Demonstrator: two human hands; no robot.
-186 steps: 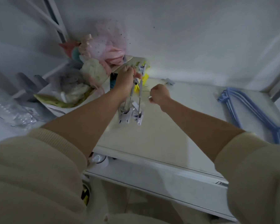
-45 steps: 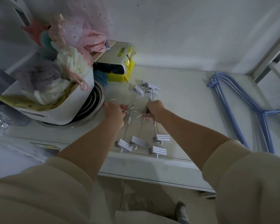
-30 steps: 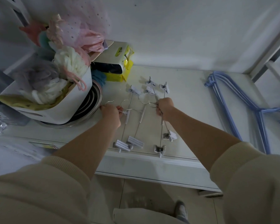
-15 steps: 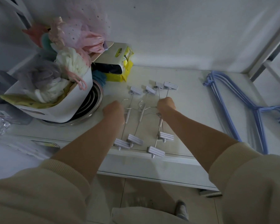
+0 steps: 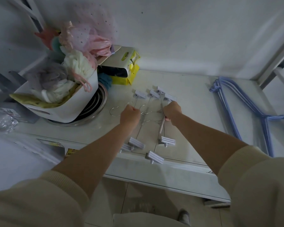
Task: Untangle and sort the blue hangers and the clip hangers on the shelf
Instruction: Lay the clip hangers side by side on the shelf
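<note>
Several metal clip hangers (image 5: pixel 147 110) with white clips lie side by side on the white shelf (image 5: pixel 192 112), their wire hooks pointing left. My left hand (image 5: pixel 130 115) is a closed fist over the middle of the left hangers; what it grips is hidden. My right hand (image 5: pixel 172 112) is closed around the bar of the rightmost clip hanger (image 5: pixel 162 126). White clips (image 5: pixel 154 157) reach the shelf's front edge. A stack of blue hangers (image 5: pixel 236 115) lies flat at the right end, apart from both hands.
A white bin (image 5: pixel 62 110) stuffed with cloths and pink bags stands at the left on a round metal rack. A yellow package (image 5: pixel 129 71) sits behind it against the wall. A metal frame post (image 5: pixel 272 59) bounds the right side. Tiled floor lies below the shelf's front edge.
The clip hangers have been spread from a held bunch into a flat row on the shelf. In the last half second both hands have stayed nearly still on them.
</note>
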